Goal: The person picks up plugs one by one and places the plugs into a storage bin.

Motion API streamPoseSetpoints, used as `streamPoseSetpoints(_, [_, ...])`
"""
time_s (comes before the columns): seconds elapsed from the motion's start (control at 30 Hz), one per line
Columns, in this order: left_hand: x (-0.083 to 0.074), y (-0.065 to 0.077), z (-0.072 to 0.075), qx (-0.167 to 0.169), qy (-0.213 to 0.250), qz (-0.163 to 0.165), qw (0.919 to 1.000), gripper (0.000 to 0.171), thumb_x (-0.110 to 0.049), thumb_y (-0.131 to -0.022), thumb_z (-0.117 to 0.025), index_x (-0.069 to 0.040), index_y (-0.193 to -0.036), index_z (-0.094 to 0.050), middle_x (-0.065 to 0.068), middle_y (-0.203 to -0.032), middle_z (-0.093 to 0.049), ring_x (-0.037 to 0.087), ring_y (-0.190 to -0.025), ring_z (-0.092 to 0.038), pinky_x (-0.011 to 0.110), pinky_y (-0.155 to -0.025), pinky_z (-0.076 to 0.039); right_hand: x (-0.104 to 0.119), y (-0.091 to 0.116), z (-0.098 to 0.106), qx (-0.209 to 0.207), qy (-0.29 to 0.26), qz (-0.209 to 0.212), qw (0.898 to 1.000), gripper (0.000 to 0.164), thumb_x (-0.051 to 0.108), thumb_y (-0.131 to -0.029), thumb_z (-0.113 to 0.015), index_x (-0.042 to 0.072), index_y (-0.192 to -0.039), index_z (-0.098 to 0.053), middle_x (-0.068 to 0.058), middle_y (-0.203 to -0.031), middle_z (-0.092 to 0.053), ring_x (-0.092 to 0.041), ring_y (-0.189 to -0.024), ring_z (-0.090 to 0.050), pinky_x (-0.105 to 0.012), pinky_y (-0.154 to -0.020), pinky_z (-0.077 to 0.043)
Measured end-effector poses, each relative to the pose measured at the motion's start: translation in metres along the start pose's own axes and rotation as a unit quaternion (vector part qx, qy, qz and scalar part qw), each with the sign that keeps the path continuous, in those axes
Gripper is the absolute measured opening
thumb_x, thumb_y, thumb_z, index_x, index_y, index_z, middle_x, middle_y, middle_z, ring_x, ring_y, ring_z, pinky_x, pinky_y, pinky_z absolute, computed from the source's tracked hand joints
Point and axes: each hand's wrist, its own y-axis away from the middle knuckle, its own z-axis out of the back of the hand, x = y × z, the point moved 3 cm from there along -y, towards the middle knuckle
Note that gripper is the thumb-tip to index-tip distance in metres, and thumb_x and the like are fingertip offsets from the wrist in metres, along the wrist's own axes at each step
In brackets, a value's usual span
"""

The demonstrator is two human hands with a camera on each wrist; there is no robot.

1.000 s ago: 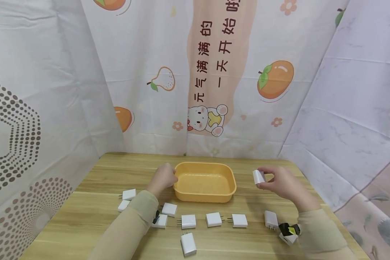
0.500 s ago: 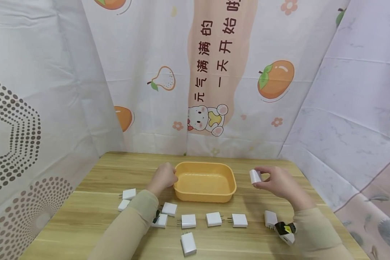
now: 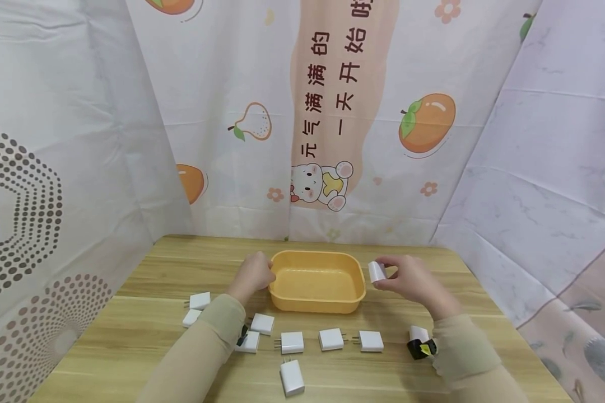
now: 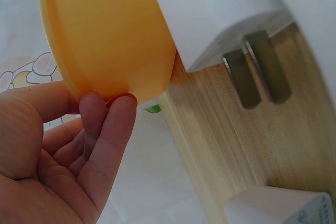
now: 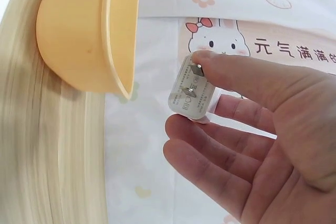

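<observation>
My left hand pinches the left rim of a yellow plastic tub, thumb and fingers meeting at its edge in the left wrist view. Just right of the tub, my right hand holds a white charger plug above the table. In the right wrist view the plug's pronged, printed face shows between thumb and fingers, apart from the tub's wall. The tub's visible floor bears nothing.
Several white charger plugs lie on the wooden table, among them one in front of the tub, one nearest me and a pair at left. A black wrist strap partly covers another at right.
My right hand has moved left with the charger plug, closer to the tub's right side. My left hand and the tub have stayed in place.
</observation>
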Motion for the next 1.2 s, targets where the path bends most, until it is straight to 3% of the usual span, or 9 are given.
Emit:
streamPoseSetpoints(0.57, [0.000, 0.002, -0.001, 0.008, 0.009, 0.006, 0.9999, 0.044, 0.005, -0.081, -0.062, -0.016, -0.053, -0.037, -0.002, -0.046, -0.044, 0.013, -0.041, -0.055, 0.021, -0.040, -0.042, 0.026, -0.021, -0.020, 0.013, -0.023, -0.012, 1.000, 0.053, 0.020, -0.080, -0.086, 0.003, -0.127, -0.068, -0.019, -0.119, -0.068, -0.017, -0.078, -0.069, -0.032, -0.062, -0.056])
streamPoseSetpoints(1.2, [-0.001, 0.003, 0.001, 0.005, 0.010, 0.015, 0.9998, 0.045, 0.004, -0.083, -0.061, -0.016, -0.053, -0.035, -0.003, -0.046, -0.041, 0.012, -0.040, -0.053, 0.020, -0.039, -0.039, 0.028, -0.033, -0.032, 0.021, 0.001, -0.004, 1.000, 0.052, 0.018, -0.080, -0.087, 0.002, -0.125, -0.068, -0.017, -0.116, -0.069, -0.017, -0.075, -0.064, -0.032, -0.063, -0.054])
